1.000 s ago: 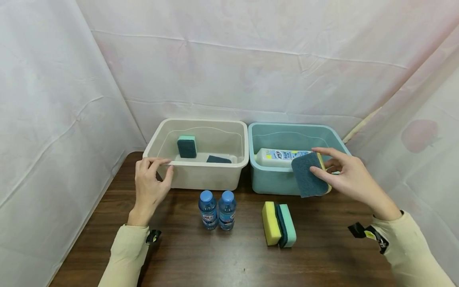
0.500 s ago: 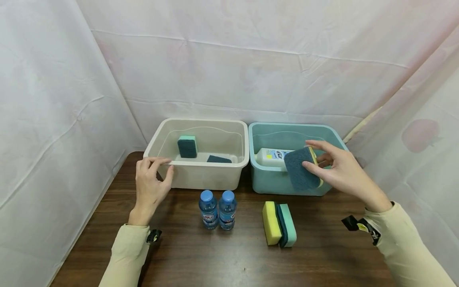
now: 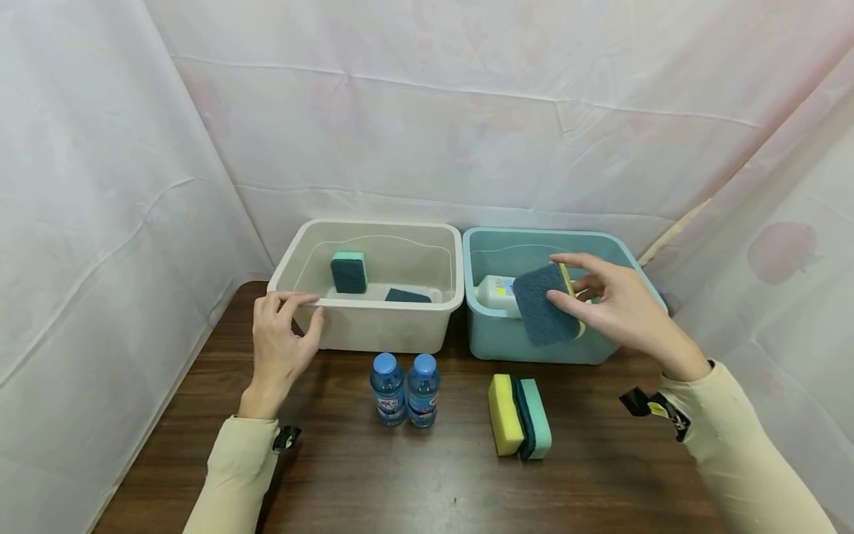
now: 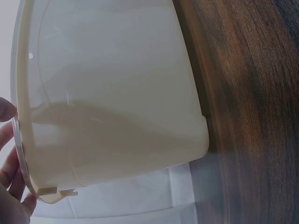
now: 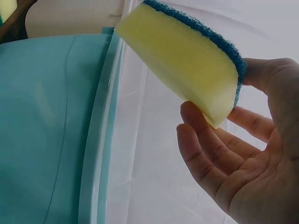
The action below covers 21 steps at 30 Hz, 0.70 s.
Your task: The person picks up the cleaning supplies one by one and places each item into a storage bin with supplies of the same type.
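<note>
My right hand pinches a scouring sponge over the front rim of the blue bin. The right wrist view shows its yellow foam side and dark blue-green scouring layer, held between thumb and fingers. Inside the blue bin lies a white labelled bottle, partly hidden by the sponge. My left hand holds the front left rim of the beige bin, thumb in front of it; in the left wrist view, fingers show at that rim. That bin contains a green sponge and a dark pad.
Two small blue-capped water bottles stand side by side on the wooden table. To their right, a yellow sponge and a mint-green sponge stand together. Pale curtains hang behind the bins and on both sides.
My right hand has moved left and slightly up with the sponge, which now covers more of the white bottle. The left hand has stayed at the beige bin's rim.
</note>
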Each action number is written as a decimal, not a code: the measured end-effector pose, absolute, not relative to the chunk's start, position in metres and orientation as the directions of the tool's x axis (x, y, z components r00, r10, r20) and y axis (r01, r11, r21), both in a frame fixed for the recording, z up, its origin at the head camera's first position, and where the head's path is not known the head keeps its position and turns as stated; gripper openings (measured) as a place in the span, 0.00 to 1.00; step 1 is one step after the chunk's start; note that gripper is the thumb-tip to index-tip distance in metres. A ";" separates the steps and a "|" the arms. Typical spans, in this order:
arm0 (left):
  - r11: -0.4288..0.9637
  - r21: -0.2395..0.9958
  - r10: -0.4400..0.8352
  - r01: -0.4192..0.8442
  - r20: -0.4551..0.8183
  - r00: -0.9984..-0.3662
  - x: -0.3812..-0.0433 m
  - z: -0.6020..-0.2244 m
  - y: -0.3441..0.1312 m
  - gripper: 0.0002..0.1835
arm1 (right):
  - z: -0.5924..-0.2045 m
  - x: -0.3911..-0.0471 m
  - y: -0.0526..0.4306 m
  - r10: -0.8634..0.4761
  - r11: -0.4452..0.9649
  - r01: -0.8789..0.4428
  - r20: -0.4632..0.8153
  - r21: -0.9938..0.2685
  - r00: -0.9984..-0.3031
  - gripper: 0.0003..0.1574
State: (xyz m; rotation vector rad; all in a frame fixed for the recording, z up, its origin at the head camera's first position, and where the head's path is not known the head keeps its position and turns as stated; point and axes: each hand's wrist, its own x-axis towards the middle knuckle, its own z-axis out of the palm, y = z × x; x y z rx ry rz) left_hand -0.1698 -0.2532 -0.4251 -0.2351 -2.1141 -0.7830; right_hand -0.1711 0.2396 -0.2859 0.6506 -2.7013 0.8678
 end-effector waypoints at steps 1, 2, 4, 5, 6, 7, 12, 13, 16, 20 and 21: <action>0.787 0.450 -0.104 0.422 0.771 -0.628 -0.169 -0.425 -0.253 0.10 | -0.285 -0.172 0.239 -0.346 0.721 -0.482 0.344 -0.498 -0.873 0.33; 0.788 0.450 -0.102 0.420 0.768 -0.633 -0.169 -0.425 -0.253 0.11 | -0.285 -0.172 0.238 -0.348 0.719 -0.484 0.344 -0.499 -0.872 0.33; 0.789 0.451 -0.098 0.417 0.763 -0.639 -0.169 -0.425 -0.253 0.11 | -0.285 -0.173 0.237 -0.362 0.713 -0.496 0.347 -0.495 -0.865 0.34; 0.791 0.451 -0.096 0.415 0.760 -0.642 -0.168 -0.425 -0.253 0.11 | -0.285 -0.174 0.236 -0.367 0.711 -0.500 0.346 -0.494 -0.863 0.34; 0.791 0.450 -0.096 0.415 0.760 -0.643 -0.168 -0.425 -0.253 0.11 | -0.285 -0.175 0.235 -0.370 0.710 -0.502 0.345 -0.495 -0.863 0.34; 0.791 0.449 -0.095 0.415 0.760 -0.642 -0.168 -0.425 -0.254 0.11 | -0.285 -0.175 0.235 -0.372 0.709 -0.503 0.343 -0.495 -0.862 0.34; 0.790 0.445 -0.099 0.423 0.773 -0.627 -0.169 -0.425 -0.254 0.10 | -0.285 -0.180 0.229 -0.392 0.695 -0.523 0.350 -0.493 -0.851 0.34; 0.790 0.444 -0.100 0.424 0.774 -0.625 -0.169 -0.425 -0.253 0.10 | -0.285 -0.181 0.227 -0.397 0.691 -0.528 0.352 -0.493 -0.848 0.33; 0.788 0.446 -0.103 0.424 0.775 -0.623 -0.170 -0.425 -0.253 0.10 | -0.285 -0.184 0.221 -0.415 0.677 -0.543 0.352 -0.497 -0.839 0.33; 0.788 0.447 -0.102 0.424 0.773 -0.627 -0.169 -0.425 -0.252 0.10 | -0.285 -0.187 0.215 -0.432 0.667 -0.551 0.342 -0.502 -0.835 0.33; 0.788 0.446 -0.100 0.424 0.773 -0.627 -0.169 -0.425 -0.252 0.10 | -0.284 -0.187 0.214 -0.433 0.668 -0.548 0.337 -0.503 -0.836 0.33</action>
